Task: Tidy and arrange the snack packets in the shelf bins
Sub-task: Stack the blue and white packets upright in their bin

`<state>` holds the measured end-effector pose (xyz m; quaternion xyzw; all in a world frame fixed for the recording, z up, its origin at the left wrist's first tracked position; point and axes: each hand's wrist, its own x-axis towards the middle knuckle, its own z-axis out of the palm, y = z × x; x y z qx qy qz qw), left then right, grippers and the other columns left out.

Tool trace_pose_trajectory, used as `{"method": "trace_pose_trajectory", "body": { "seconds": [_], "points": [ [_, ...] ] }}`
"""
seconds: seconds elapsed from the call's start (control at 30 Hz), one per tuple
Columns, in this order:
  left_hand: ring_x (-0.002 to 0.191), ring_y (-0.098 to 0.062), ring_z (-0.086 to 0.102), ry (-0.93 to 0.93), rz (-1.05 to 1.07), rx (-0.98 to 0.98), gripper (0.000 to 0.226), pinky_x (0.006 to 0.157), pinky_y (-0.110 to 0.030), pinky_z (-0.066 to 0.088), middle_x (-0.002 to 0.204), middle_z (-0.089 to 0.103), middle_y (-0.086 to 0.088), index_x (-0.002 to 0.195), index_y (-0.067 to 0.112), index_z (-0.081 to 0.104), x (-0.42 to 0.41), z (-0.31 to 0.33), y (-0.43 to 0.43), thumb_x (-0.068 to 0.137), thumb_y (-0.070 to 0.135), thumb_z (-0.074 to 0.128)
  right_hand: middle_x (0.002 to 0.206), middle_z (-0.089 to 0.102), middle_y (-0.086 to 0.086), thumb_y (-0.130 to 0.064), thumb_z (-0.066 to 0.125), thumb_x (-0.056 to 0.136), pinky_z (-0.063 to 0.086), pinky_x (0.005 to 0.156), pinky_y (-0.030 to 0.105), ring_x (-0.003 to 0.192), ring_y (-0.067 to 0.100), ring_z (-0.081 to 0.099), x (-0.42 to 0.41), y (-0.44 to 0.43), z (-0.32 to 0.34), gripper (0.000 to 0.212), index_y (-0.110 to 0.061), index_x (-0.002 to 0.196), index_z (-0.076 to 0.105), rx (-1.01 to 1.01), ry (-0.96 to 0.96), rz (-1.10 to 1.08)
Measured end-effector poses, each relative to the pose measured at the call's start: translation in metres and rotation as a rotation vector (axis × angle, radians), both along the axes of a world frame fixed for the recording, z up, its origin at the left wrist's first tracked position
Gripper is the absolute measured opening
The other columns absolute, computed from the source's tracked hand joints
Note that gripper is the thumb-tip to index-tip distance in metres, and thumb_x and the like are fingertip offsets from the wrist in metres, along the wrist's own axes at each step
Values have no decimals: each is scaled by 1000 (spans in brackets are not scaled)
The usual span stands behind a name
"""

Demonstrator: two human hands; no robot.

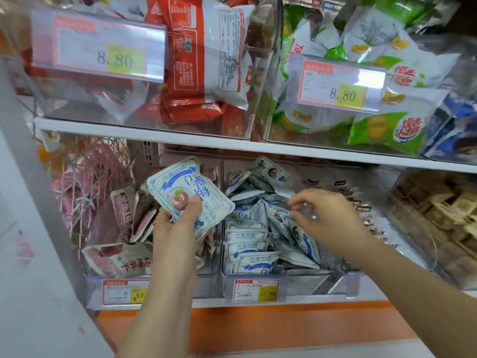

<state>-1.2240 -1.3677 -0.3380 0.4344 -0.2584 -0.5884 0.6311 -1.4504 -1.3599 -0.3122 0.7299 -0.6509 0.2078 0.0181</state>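
Observation:
My left hand (178,226) grips a white-and-blue snack packet (189,193), held upright above the lower-left clear bin (206,282) of red-and-white packets (121,260). The middle clear bin (307,276) holds several matching white-and-blue packets (247,246), some stacked flat at the front, others jumbled behind. My right hand (327,218) hovers over the jumbled packets with fingers loosely curled, thumb and forefinger close together near a packet's edge; whether it pinches anything is unclear.
Upper shelf bins hold red packets (204,60) and green-white packets (384,127), each with an 8.80 price tag (99,46). A pink wire basket (87,192) sits at the lower left, and a bin of brown packets (444,218) at the right. Price labels (255,290) line the lower shelf edge.

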Motion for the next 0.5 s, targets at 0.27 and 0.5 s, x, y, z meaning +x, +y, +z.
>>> {"method": "trace_pose_trajectory", "body": {
  "seconds": [0.27, 0.5],
  "points": [
    [73, -2, 70, -2, 18, 21, 20, 73, -31, 49, 85, 74, 10, 107, 21, 61, 2, -3, -12, 88, 27, 64, 68, 53, -1, -29, 42, 101, 35, 56, 23, 58, 8, 45, 52, -55, -22, 32, -10, 84, 60, 573, 81, 302],
    [81, -2, 69, -17, 24, 20, 21, 71, -31, 47, 88, 74, 12, 108, 23, 61, 11, -4, -16, 88, 29, 63, 100, 63, 1, -44, 30, 101, 43, 84, 28, 92, 14, 56, 42, -14, -23, 42, -17, 106, 61, 794, 64, 318]
  ]
}}
